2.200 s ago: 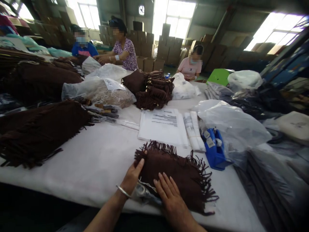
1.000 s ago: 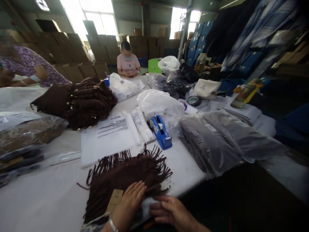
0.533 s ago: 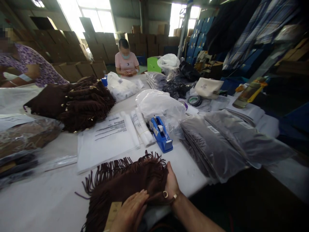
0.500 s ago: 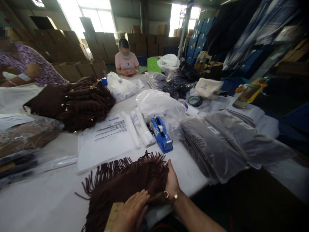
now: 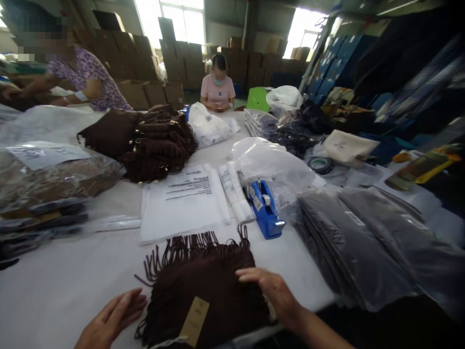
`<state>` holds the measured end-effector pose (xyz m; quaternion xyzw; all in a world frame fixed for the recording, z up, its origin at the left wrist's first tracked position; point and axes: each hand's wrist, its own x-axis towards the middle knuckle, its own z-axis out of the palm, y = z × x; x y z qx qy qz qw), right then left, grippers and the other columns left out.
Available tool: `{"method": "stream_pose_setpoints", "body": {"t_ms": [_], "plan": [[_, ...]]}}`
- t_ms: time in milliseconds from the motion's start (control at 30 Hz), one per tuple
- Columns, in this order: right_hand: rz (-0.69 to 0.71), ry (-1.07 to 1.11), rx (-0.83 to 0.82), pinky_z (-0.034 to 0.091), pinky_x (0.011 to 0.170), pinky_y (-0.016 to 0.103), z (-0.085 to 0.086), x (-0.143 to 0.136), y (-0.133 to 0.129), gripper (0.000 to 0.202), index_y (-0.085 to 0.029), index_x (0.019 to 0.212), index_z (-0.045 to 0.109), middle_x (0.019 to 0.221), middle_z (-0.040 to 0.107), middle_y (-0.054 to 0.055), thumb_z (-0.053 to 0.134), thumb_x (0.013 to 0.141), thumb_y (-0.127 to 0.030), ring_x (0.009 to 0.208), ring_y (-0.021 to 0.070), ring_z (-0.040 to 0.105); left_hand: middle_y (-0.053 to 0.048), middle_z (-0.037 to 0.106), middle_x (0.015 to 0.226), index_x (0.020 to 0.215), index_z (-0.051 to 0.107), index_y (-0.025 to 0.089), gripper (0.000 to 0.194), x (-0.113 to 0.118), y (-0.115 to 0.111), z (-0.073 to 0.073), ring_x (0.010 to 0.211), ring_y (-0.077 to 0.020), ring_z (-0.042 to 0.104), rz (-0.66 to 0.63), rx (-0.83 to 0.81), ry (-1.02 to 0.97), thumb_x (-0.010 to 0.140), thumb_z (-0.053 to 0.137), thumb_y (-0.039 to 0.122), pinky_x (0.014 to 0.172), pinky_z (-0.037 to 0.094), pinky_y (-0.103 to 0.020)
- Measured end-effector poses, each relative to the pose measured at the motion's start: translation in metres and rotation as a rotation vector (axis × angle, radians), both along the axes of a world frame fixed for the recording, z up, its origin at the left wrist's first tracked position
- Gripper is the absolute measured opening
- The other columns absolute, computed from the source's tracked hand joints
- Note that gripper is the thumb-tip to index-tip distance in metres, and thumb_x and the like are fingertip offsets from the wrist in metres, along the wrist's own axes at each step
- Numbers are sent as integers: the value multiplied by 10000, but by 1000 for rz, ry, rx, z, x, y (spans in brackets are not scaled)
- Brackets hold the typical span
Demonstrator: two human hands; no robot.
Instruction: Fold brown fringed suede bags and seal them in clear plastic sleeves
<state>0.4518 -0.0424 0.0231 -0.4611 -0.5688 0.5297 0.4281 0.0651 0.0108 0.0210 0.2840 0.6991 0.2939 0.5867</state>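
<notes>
A folded dark brown scarf (image 5: 218, 281) with fringe along its far and left edges lies flat in front of me. A tan paper tag (image 5: 195, 320) rests on its near part. Just off the scarf's left edge is my left hand (image 5: 116, 317), fingers stretched out and holding nothing. My right hand (image 5: 271, 293) is at the scarf's right edge, fingers extended over the top of the cloth, not gripping it. Beyond the scarf lie printed clear plastic bags (image 5: 185, 203) in a flat stack, beside a blue tape dispenser (image 5: 267, 211).
More brown fringed scarves (image 5: 145, 140) are piled at the back left. Bagged grey items (image 5: 352, 237) lie along the right edge. A tape roll (image 5: 319, 165) and a cream pouch (image 5: 348, 145) sit behind them. One person (image 5: 218, 89) sits opposite; another person (image 5: 90, 77) is at the left.
My left hand has moved off the scarf to its left, uncovering the tag. My right hand has shifted from the scarf's far right corner onto its right side. The view has turned left.
</notes>
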Motion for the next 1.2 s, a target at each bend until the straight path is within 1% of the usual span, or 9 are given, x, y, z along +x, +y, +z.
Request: {"method": "stream_pose_setpoints", "body": {"t_ms": [67, 133, 233, 367, 533, 700, 833, 1033, 1200], "plan": [[-316, 158, -273, 418, 983, 449, -9, 23, 5, 521, -137, 1069, 652, 1113, 646, 155, 337, 939, -530, 1065, 261, 599, -131, 711, 962, 971, 664, 120, 544, -11, 4, 0, 1050, -335, 604, 10, -150, -175, 621, 727, 531, 943, 494, -419], [-366, 253, -562, 432, 962, 455, -20, 43, 17, 590, -89, 1099, 625, 1086, 647, 191, 369, 909, -585, 1017, 275, 623, -165, 690, 1024, 1006, 654, 81, 576, -8, 7, 0, 1054, -318, 606, -16, -243, -303, 617, 758, 493, 924, 501, -390], [-126, 362, -819, 449, 928, 410, -29, 50, 47, 666, -54, 1121, 601, 1064, 650, 198, 366, 888, -632, 966, 258, 642, -158, 684, 1045, 1029, 644, 76, 555, 11, 22, 1, 1029, -293, 621, -116, -275, -492, 669, 742, 487, 883, 506, -357], [255, 537, -994, 455, 889, 337, -32, 22, 93, 746, -42, 1086, 600, 1004, 668, 168, 297, 874, -690, 915, 217, 653, -116, 717, 919, 864, 664, 106, 455, 31, 57, -3, 825, -236, 680, -236, -366, -660, 765, 629, 548, 716, 529, -290], [396, 557, -973, 418, 927, 321, -42, -14, 139, 740, -50, 1106, 596, 985, 679, 142, 260, 893, -674, 890, 198, 654, -45, 714, 721, 713, 639, 135, 354, 39, 97, -14, 685, -167, 676, -239, -387, -795, 845, 577, 457, 661, 505, -235], [466, 529, -911, 375, 980, 359, -39, -23, 155, 790, -52, 1135, 595, 1056, 656, 160, 238, 872, -705, 1003, 244, 617, -127, 702, 987, 1017, 645, 86, 441, 66, 124, -19, 979, -268, 643, -332, -278, -865, 827, 586, 480, 921, 458, -373], [431, 557, -872, 367, 986, 386, -36, -21, 150, 763, -81, 1178, 578, 1094, 646, 153, 245, 876, -698, 1061, 261, 590, -148, 697, 1010, 1086, 636, 68, 424, 72, 120, -18, 976, -294, 644, -362, -240, -751, 807, 646, 388, 917, 469, -390], [543, 626, -934, 351, 997, 382, -40, -38, 159, 667, -112, 1228, 544, 1142, 632, 133, 272, 913, -633, 1085, 248, 579, -126, 686, 1061, 1115, 633, 84, 390, 40, 93, -14, 1018, -298, 627, -267, -282, -734, 842, 604, 361, 971, 438, -413], [649, 664, -956, 347, 1002, 388, -53, -48, 174, 715, -84, 1215, 547, 1149, 624, 155, 227, 911, -646, 1100, 263, 568, -131, 684, 1060, 1086, 639, 59, 446, 51, 113, -19, 1107, -294, 577, -346, -429, -854, 855, 554, 431, 1027, 382, -397]]}}
